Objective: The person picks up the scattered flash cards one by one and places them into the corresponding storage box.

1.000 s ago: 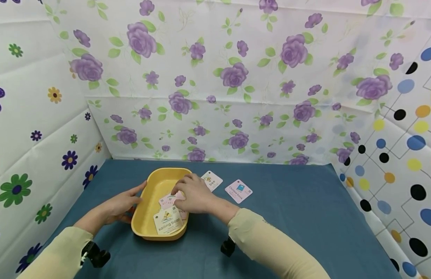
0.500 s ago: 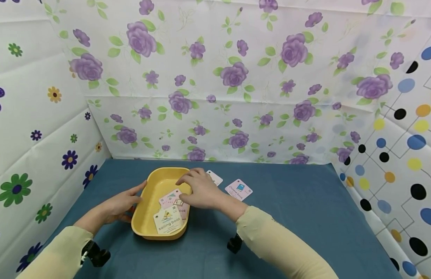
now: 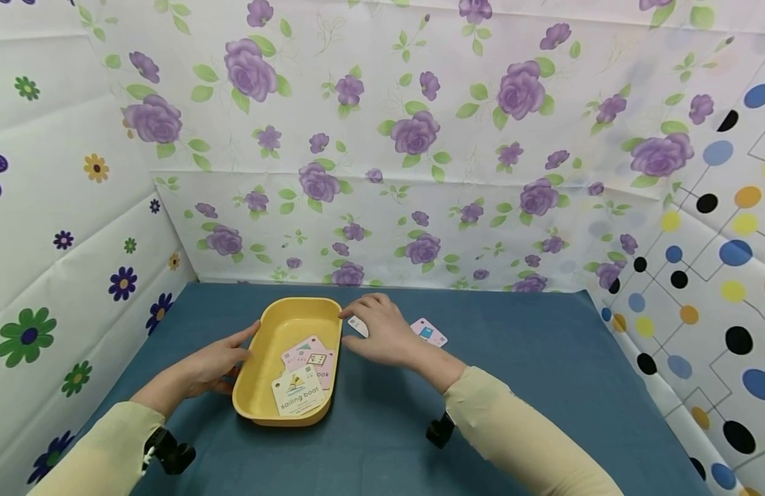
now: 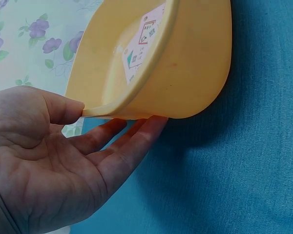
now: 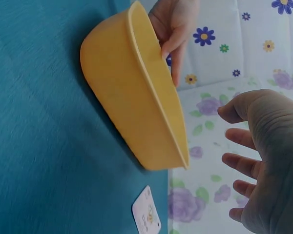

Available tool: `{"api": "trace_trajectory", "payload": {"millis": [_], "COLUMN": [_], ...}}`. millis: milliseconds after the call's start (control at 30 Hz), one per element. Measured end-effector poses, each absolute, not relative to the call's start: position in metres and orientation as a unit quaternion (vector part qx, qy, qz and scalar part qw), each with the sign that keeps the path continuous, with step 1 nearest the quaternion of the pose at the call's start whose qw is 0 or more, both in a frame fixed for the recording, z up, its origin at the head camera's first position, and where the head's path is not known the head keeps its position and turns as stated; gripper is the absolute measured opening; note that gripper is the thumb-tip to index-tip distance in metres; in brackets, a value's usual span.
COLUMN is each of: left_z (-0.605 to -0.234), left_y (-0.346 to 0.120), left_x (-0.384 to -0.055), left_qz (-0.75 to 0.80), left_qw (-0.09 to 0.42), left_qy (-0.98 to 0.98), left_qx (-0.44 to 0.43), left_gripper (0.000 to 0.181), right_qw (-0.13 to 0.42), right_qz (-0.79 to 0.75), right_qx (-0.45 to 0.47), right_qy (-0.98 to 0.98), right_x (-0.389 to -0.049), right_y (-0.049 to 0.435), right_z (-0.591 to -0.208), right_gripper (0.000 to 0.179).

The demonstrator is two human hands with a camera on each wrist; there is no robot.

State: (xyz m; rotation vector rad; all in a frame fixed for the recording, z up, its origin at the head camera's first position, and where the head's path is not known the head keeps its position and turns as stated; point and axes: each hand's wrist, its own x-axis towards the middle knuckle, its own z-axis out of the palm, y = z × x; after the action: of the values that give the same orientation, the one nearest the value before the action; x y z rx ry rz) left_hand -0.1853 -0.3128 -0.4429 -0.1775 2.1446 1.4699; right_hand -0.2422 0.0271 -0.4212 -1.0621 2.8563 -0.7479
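Note:
A yellow plastic basin (image 3: 246, 399) stands on the table, left of the middle. My left hand (image 3: 211, 362) holds its left side; in the left wrist view the thumb (image 4: 66, 109) is at the rim and the other fingers touch the outer wall. Inside lie a cream "sailing boat" card (image 3: 295, 396) and pink cards (image 3: 304, 348), overlapping. My right hand (image 3: 385, 334) hovers just right of the basin, fingers spread and holding nothing. Beneath it, the white bee card (image 5: 146, 212) lies on the table. A pink card (image 3: 428, 331) lies beyond, partly covered by the hand.
Blue cloth (image 3: 512, 386) covers the table. A purple-flowered sheet (image 3: 419, 172) hangs at the back, with patterned sheets at both sides. A black wrist camera (image 3: 441, 430) hangs below the right sleeve.
My right hand has come out of the basin and moved right, over the cards on the table. The cards inside stay in the basin. The left hand keeps its place.

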Motion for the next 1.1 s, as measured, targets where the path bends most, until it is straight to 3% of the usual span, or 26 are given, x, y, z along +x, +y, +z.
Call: {"api": "trace_trajectory", "payload": {"millis": [1100], "left_z": [-0.442], "left_y": [-0.312], "left_x": [-0.186], "left_qz": [0.541], "left_qw": [0.263], "left_qy": [0.795], "left_qx": [-0.071], "left_gripper": [0.070], "right_qw": [-0.024], "right_qz": [-0.275], "right_qx": [-0.242], "right_qy": [0.930], "right_x": [-0.276], "right_y": [0.126], "right_z": [-0.415], "right_gripper": [0.046]}}
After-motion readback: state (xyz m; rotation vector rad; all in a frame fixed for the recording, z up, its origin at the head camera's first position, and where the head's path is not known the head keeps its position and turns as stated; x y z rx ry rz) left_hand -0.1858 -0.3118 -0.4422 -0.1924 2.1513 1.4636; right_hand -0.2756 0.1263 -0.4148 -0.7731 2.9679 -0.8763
